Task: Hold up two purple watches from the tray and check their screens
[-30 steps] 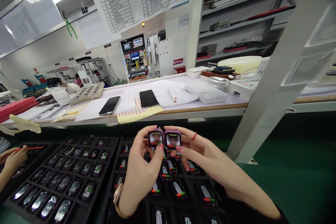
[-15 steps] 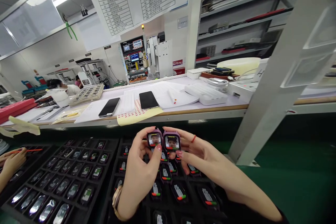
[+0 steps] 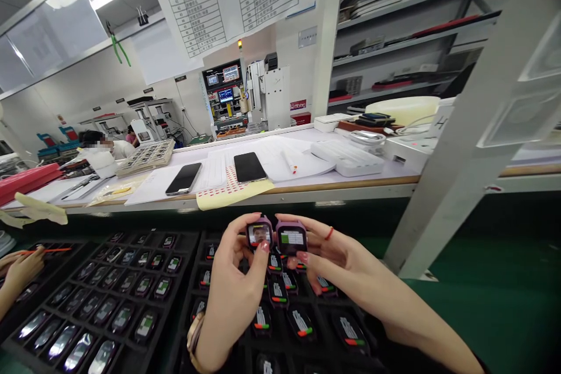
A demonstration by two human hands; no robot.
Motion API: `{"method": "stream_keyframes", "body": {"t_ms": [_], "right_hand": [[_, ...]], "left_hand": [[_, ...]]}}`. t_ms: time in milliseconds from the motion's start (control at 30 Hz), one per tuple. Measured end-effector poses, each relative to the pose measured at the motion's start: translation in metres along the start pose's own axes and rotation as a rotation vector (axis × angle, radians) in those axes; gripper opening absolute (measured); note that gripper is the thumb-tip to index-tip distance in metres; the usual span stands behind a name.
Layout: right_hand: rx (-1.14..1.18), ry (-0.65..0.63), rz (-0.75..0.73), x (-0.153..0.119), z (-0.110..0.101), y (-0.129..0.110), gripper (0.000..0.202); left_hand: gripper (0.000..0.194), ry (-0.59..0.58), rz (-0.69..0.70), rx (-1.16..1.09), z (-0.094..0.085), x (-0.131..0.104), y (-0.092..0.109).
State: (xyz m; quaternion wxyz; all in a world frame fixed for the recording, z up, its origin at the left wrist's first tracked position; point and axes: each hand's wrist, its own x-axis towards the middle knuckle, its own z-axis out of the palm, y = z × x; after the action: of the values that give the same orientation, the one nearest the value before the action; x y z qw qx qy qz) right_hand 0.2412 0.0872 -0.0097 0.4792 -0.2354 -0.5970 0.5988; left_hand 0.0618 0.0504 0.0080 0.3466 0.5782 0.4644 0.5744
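My left hand (image 3: 239, 280) holds a purple smartwatch (image 3: 259, 234) upright, its thumb at the lower edge of a screen that shows a camera picture. Beside it, my right hand (image 3: 342, 257) grips a second purple watch (image 3: 291, 238) between thumb and fingers; that screen shows a green and white block. A small gap separates the two watches. Beneath both hands lies a black tray (image 3: 236, 327) with several watches in its slots, many showing text with red and green bars. Part of this tray is hidden by my hands.
A second black tray (image 3: 169, 315) of watches lies to the left, with a co-worker's hand (image 3: 24, 274) past it. Above, a shelf edge (image 3: 342, 191) carries two phones (image 3: 249, 168), papers and a white box. A metal post (image 3: 456, 158) stands at right.
The screen of the watch in my right hand has switched from a camera picture to a green and white block. That watch has moved slightly right, away from the other.
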Motion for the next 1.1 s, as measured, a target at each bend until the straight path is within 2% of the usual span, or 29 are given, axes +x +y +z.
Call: {"method": "stream_keyframes", "body": {"t_ms": [200,500,733,833,967,1100], "right_hand": [[-0.005,-0.024,-0.024,0.0,0.0,-0.003,0.036],[-0.047,-0.009,0.042,-0.002,0.007,-0.018,0.044],[-0.112,0.033,0.072,-0.002,0.007,-0.014,0.049],[-0.097,0.045,0.061,0.0,0.006,-0.01,0.054],[-0.07,0.062,0.037,0.002,0.008,-0.008,0.052],[-0.078,0.075,0.094,-0.001,0.01,-0.012,0.049]], "left_hand": [[0.033,-0.023,-0.015,0.02,-0.001,-0.002,0.0],[0.031,-0.002,0.001,0.027,-0.001,-0.001,-0.002],[0.029,0.026,-0.004,0.022,-0.002,-0.001,-0.002],[0.026,0.002,0.001,-0.006,-0.002,0.0,-0.002],[0.036,-0.033,-0.013,-0.03,-0.001,0.001,-0.001],[0.036,-0.05,-0.041,-0.013,0.0,-0.002,0.002]]}}
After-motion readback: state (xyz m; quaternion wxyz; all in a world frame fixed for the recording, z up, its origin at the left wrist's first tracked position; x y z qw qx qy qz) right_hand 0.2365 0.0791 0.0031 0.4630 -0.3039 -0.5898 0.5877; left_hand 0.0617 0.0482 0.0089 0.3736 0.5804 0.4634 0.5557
